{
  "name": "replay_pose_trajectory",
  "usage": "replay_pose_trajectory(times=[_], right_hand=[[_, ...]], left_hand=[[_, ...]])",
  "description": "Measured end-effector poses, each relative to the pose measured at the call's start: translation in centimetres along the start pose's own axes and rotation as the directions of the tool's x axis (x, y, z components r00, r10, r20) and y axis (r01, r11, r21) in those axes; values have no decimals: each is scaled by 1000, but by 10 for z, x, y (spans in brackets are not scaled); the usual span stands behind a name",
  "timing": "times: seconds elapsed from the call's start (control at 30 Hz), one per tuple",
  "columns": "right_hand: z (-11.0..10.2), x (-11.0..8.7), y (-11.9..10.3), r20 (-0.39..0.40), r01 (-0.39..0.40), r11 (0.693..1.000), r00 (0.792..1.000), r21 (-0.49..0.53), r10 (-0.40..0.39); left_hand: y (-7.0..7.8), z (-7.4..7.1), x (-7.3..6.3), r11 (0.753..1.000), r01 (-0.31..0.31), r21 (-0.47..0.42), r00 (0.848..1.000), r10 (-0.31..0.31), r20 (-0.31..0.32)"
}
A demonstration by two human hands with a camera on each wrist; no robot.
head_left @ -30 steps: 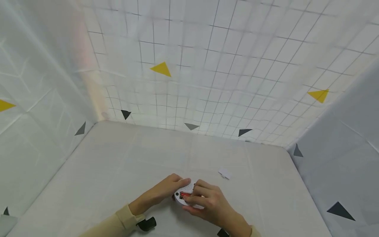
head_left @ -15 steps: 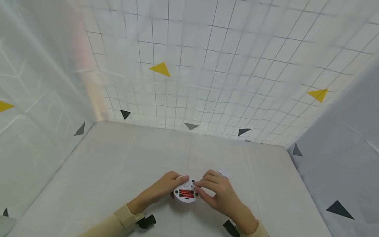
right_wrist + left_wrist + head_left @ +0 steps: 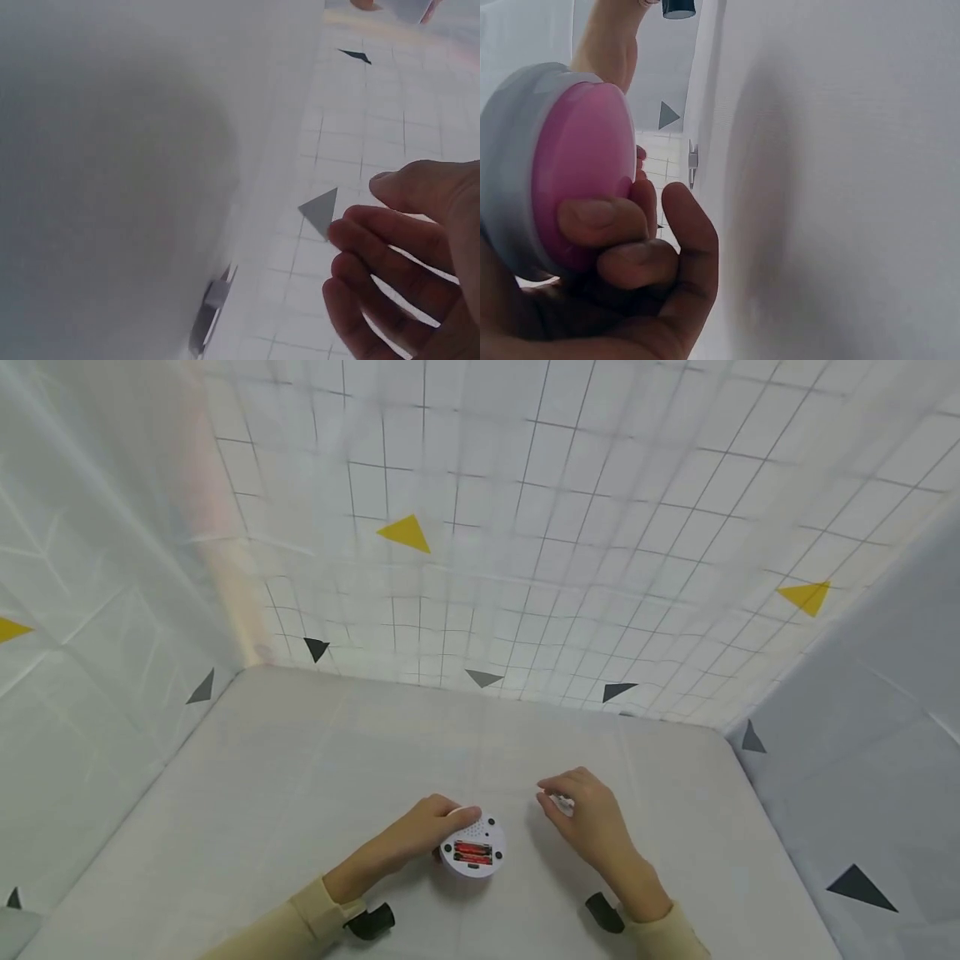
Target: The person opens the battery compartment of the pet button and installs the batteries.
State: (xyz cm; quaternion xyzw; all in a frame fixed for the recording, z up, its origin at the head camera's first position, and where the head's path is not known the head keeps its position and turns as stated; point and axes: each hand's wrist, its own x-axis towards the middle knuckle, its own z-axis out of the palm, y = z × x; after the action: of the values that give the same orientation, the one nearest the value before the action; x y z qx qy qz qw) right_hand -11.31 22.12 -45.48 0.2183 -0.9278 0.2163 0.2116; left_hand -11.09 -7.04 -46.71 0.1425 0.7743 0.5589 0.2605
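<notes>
My left hand (image 3: 422, 828) grips a round white battery-powered device (image 3: 492, 839), its underside turned up. Red batteries (image 3: 472, 852) sit side by side in its uncovered compartment, near a patch of small holes and several dark round feet. In the left wrist view, the curled fingers (image 3: 604, 221) press on its pink domed face (image 3: 592, 142). My right hand (image 3: 596, 818) hovers to the right of the device, its fingers loosely bent with nothing between them. A small white cover (image 3: 206, 315) lies on the table just beyond that hand, which partly hides it in the head view.
A white sheet covers the table (image 3: 360, 752). Behind it hangs a white gridded curtain (image 3: 525, 568) with yellow and dark triangles, and pale side walls (image 3: 847, 760) stand left and right. Black wrist mounts (image 3: 371, 922) sit under both forearms.
The right hand has left the batteries and moved right and away toward the small white cover. The left hand keeps holding the device in nearly the same place; both batteries are now visible.
</notes>
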Motion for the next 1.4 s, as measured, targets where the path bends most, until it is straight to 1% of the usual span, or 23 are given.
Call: replay_pose_trajectory(times=[0.1, 0.2, 0.33, 0.43, 0.53, 0.6, 0.73, 0.87, 0.9, 0.97, 1.1, 1.17, 1.4], right_hand=[[1, -1, 8, -8, -70, 997, 998, -21, 70], [1, -2, 15, -4, -155, 987, 988, -41, 155], [2, -3, 25, 47, -257, 964, 964, -70, 260], [4, -4, 31, 101, -306, 945, 943, -111, 317], [4, -5, 35, 149, -332, 931, 923, -152, 354], [4, -5, 36, 171, -340, 926, 915, -162, 366], [3, -6, 34, 199, -366, 921, 900, -135, 387], [1, -6, 30, 247, -404, 910, 876, -90, 414], [1, -6, 30, 256, -406, 910, 874, -85, 414], [1, -7, 29, 263, -397, 914, 876, -78, 403], [3, -7, 30, 240, -354, 931, 900, -88, 365], [3, -6, 30, 233, -342, 936, 906, -88, 353], [3, -6, 30, 228, -342, 936, 908, -81, 352]], left_hand=[[1, 1, 0, 1000, 15, 17, 1000, -15, -9], [1, 2, 0, 999, 25, 30, 999, -24, -24], [2, 3, -2, 1000, 13, 23, 1000, -12, -25], [2, 5, -3, 1000, 7, 17, 1000, -6, -16], [1, 5, -2, 1000, 5, 21, 1000, -5, -13], [2, 6, -2, 1000, 2, 25, 1000, -2, -15], [2, 6, -1, 1000, 6, 28, 1000, -5, -16], [2, 7, -2, 999, 22, 24, 1000, -22, -13], [2, 7, -2, 999, 26, 22, 1000, -26, -11], [2, 7, -3, 999, 30, 18, 1000, -30, -9], [2, 7, -3, 1000, 22, 16, 1000, -22, -5], [2, 7, -3, 1000, 14, 17, 1000, -14, -5], [2, 6, -3, 1000, 1, 22, 1000, -1, 0]])
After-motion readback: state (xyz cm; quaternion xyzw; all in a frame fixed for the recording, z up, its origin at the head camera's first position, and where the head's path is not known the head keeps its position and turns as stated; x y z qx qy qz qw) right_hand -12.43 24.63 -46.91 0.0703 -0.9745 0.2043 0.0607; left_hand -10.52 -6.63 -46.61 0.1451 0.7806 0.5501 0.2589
